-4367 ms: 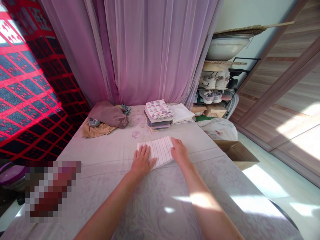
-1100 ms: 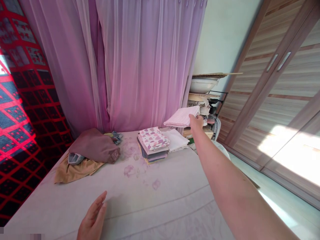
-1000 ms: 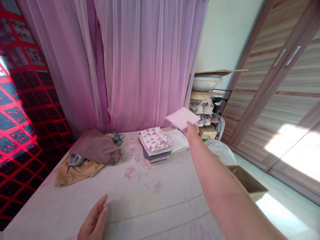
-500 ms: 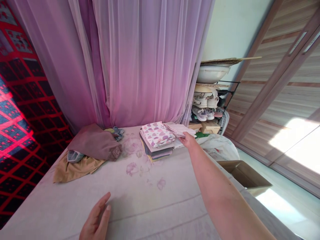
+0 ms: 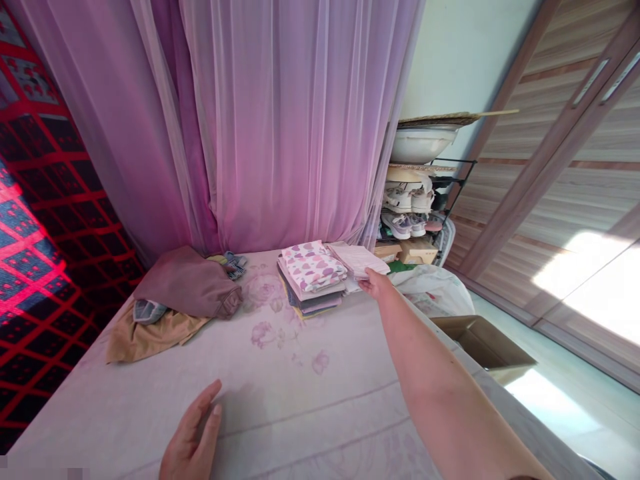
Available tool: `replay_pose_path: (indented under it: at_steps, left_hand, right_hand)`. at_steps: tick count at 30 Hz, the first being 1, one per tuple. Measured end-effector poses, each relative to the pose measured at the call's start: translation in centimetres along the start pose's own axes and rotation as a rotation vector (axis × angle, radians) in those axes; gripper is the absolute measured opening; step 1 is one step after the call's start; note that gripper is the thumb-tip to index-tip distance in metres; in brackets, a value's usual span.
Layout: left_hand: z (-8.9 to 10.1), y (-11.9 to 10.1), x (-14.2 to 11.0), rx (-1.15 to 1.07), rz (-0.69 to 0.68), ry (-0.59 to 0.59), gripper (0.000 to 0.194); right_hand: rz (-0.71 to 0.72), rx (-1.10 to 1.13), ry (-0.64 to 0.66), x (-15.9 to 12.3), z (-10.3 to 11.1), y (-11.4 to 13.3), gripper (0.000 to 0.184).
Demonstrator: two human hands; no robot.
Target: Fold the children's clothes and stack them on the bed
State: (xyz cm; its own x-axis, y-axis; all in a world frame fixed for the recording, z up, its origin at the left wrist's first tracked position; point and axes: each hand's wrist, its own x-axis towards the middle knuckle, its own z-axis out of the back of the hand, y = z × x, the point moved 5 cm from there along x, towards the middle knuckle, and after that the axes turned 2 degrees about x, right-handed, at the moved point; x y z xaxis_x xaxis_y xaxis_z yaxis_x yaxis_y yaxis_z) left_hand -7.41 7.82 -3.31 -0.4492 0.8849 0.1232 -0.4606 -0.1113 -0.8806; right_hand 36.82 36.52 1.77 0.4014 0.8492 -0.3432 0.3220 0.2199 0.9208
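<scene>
My right hand [image 5: 376,284] reaches to the far side of the bed, its fingers closed on the near edge of a folded pale pink garment [image 5: 356,257]. That garment lies on other folded light cloth. Just left of it stands a stack of folded clothes [image 5: 316,297], topped by a white piece with purple and pink hearts [image 5: 313,265]. Low in the view, my left hand [image 5: 193,437] hovers over the bed sheet, thumb and fingers apart, holding nothing.
A loose heap with a mauve garment [image 5: 187,283] and tan trousers [image 5: 150,337] lies at the left. Beyond the bed's right edge are a brown open box [image 5: 485,340], a white plastic bag [image 5: 443,287] and a shoe rack [image 5: 463,177]. Purple curtains [image 5: 280,133] hang behind.
The pale pink garment now lies flatter, with my right hand slightly lower at its edge. The view has shifted a little; my left hand stays about where it was.
</scene>
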Motion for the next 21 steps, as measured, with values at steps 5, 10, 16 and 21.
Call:
replay_pose_path:
  at_steps: [5,10,16,21]
  left_hand:
    - [-0.1,0.1,0.1,-0.012,-0.023,-0.012,0.056]
    - [-0.2,0.0,0.2,-0.013,-0.016,-0.021,0.056]
    - [-0.2,-0.1,0.4,-0.025,-0.020,-0.019,0.055]
    - [-0.3,-0.3,0.9,-0.011,-0.075,-0.021,0.050]
  right_hand:
    - [0.010,0.022,-0.103,-1.8,0.8,-1.8,0.034]
    - [0.049,-0.025,-0.041,-5.6,1.7,-5.1,0.029]
    - [0.171,-0.077,0.065,-11.7,2.9,-8.7,0.036]
    - [0.284,-0.190,0.163,-15.7,2.3,-10.4,0.047]
